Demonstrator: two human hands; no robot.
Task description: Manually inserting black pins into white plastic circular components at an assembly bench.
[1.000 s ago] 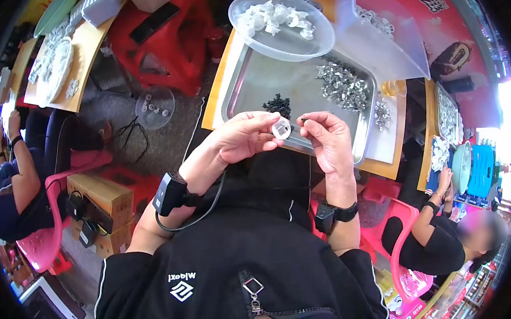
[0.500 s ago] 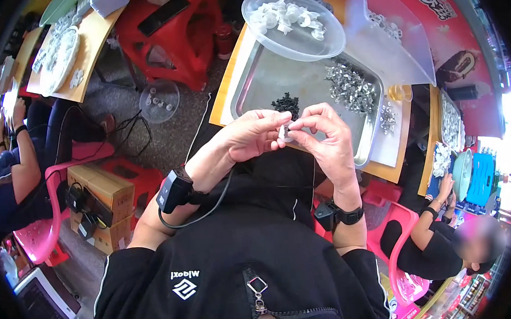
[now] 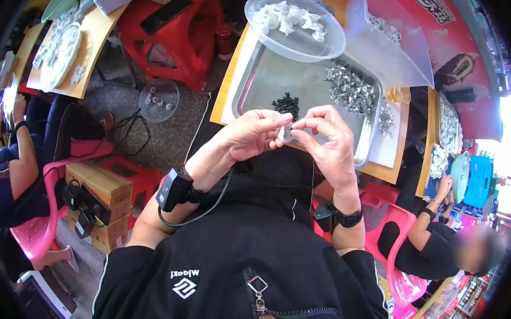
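Observation:
In front of my chest, over the near edge of a metal tray (image 3: 250, 78), both hands are close together. My left hand (image 3: 253, 137) pinches a small white plastic part (image 3: 284, 135) between thumb and fingers. Against its right side, my right hand (image 3: 327, 137) has thumb and forefinger closed; whatever tiny piece lies between those fingertips is hidden. Just behind the hands a heap of small black parts (image 3: 286, 103) lies in the tray. A larger heap of shiny metal clips (image 3: 350, 89) lies at the tray's right side.
A round clear tub (image 3: 295, 50) of white parts rests over the tray's far end. Beside it stands a clear plastic bin (image 3: 386, 52). More metal pieces (image 3: 386, 121) lie right of the tray. Red stools (image 3: 170, 53) stand left; co-workers (image 3: 424, 231) sit on both sides.
My right fingertips have shifted slightly against the white part; my left hand holds its place. At the lower left, another person's leg and foot have come into view.

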